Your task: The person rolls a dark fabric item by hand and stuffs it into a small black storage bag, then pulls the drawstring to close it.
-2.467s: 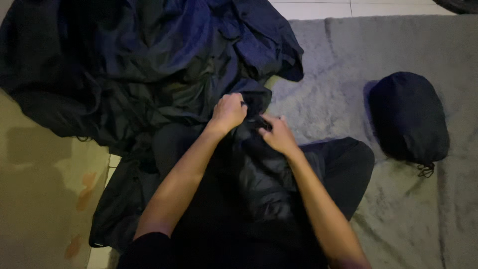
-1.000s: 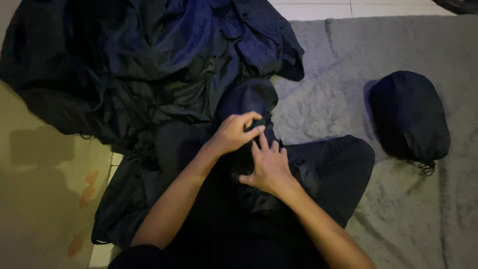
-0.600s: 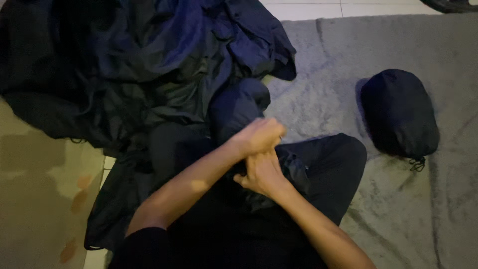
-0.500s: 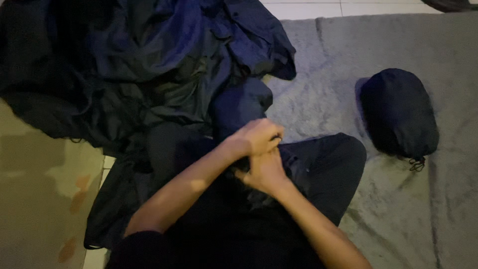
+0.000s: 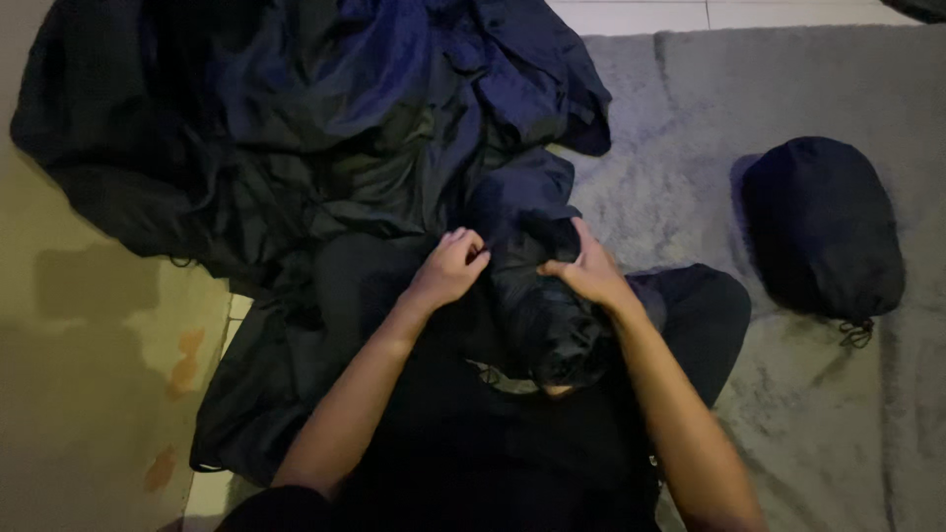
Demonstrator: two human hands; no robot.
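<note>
A large dark navy, shiny fabric (image 5: 325, 128), like a sleeping bag or jacket, lies crumpled ahead of me. One end of it runs down into a dark sack (image 5: 552, 325) on my lap. My left hand (image 5: 448, 268) grips a fold of the fabric at the sack's left side. My right hand (image 5: 589, 271) presses on the bunched fabric at the sack's mouth, fingers curled over it. My legs in dark trousers are folded beneath.
A stuffed dark drawstring bag (image 5: 823, 232) lies on the grey shaggy rug (image 5: 690, 128) to the right. Beige floor (image 5: 89, 394) with stains lies to the left. Pale tiles (image 5: 690, 14) show at the top edge.
My hands have moved apart: the left, earlier clenched over the right at the middle, now holds fabric to the left. The bunched fabric sits lower in the sack.
</note>
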